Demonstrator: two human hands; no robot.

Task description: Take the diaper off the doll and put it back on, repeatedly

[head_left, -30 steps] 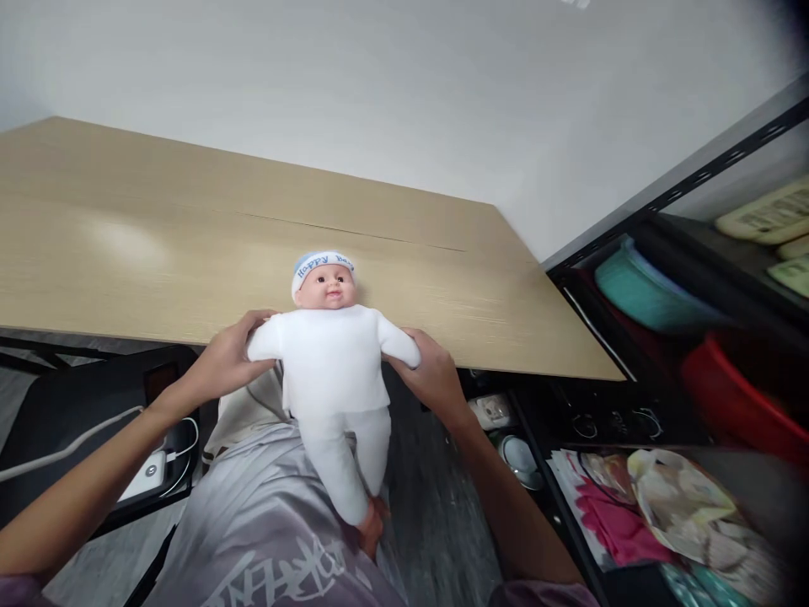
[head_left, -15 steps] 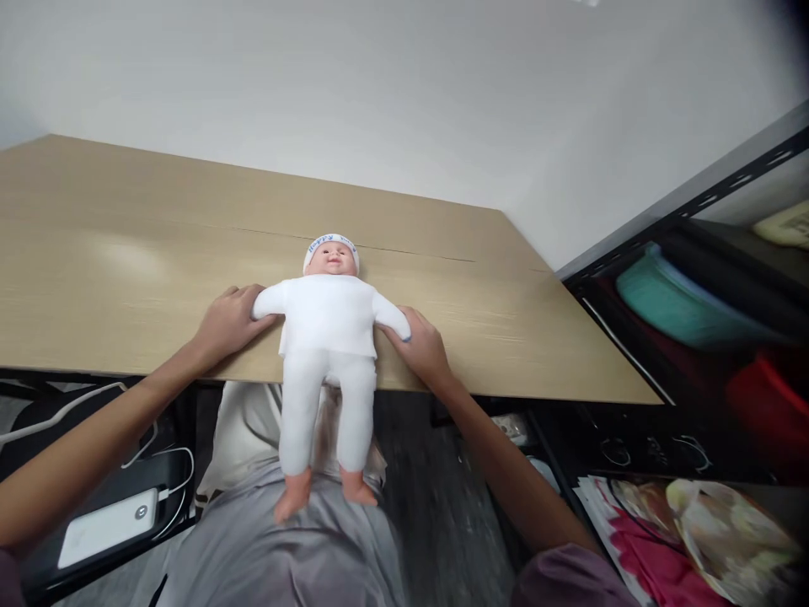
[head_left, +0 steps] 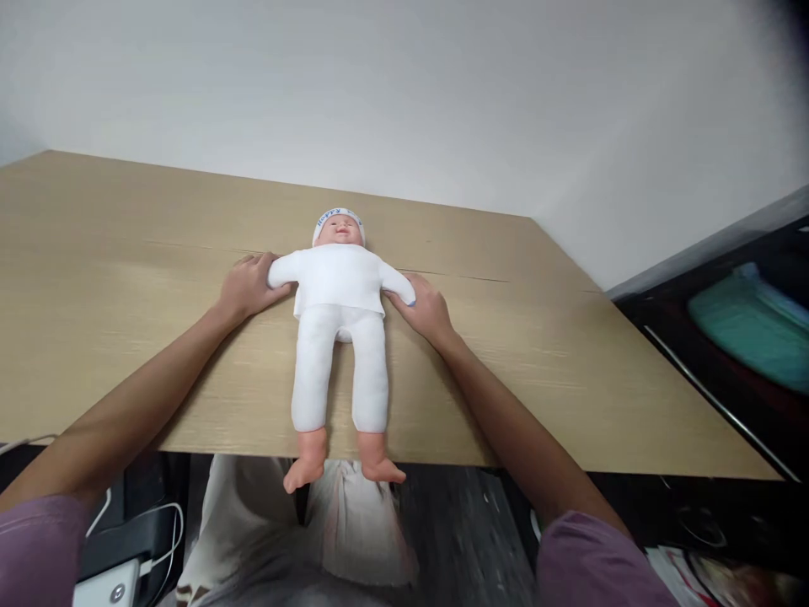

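A baby doll (head_left: 340, 324) in a white suit and a blue-lettered cap lies on its back on the light wooden table (head_left: 569, 362). Its head points to the wall and its bare feet hang over the near edge. My left hand (head_left: 248, 285) grips the doll's arm on the left side. My right hand (head_left: 425, 305) holds the other arm, near the doll's shoulder. Both hands rest against the tabletop.
A dark shelf unit (head_left: 726, 320) with a teal tub (head_left: 752, 333) stands to the right of the table. Below the near edge are a white cloth (head_left: 354, 523), a dark floor, and a white power bank (head_left: 107, 582) with cables at the lower left.
Both hands carried the doll up from my lap and farther onto the table. It now lies flat with only its feet past the edge. The view has tilted upward.
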